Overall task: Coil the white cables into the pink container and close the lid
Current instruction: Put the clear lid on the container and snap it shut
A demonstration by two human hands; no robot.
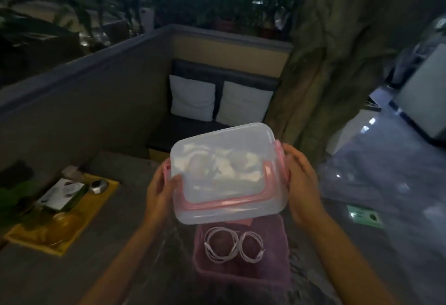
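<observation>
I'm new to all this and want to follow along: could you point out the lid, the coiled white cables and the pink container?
lid (226, 172): head view, middle of its clear panel.
white cables (220, 244): head view, left coil's loop.
pink container (241, 278): head view, near wall.

Two bare forearms and hands (303, 184), no sleeves, rings or watch visible.
</observation>
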